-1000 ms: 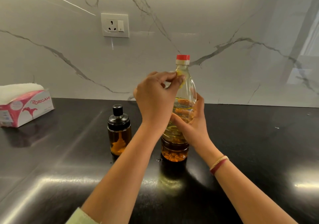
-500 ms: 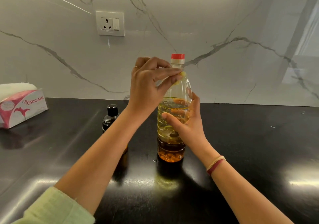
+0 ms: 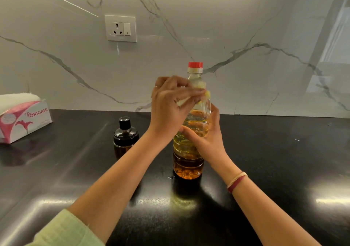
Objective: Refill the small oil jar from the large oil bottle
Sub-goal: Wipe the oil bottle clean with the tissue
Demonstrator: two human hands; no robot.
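The right hand (image 3: 207, 141) is wrapped around the middle of the large oil bottle (image 3: 188, 162), which stands upright on the black worktop (image 3: 274, 151). Above it, the left hand (image 3: 168, 107) pinches something pale yellow at the bottle's shoulder, below the red cap (image 3: 195, 65). The small oil jar (image 3: 125, 135) stands just left of the left forearm, lid on.
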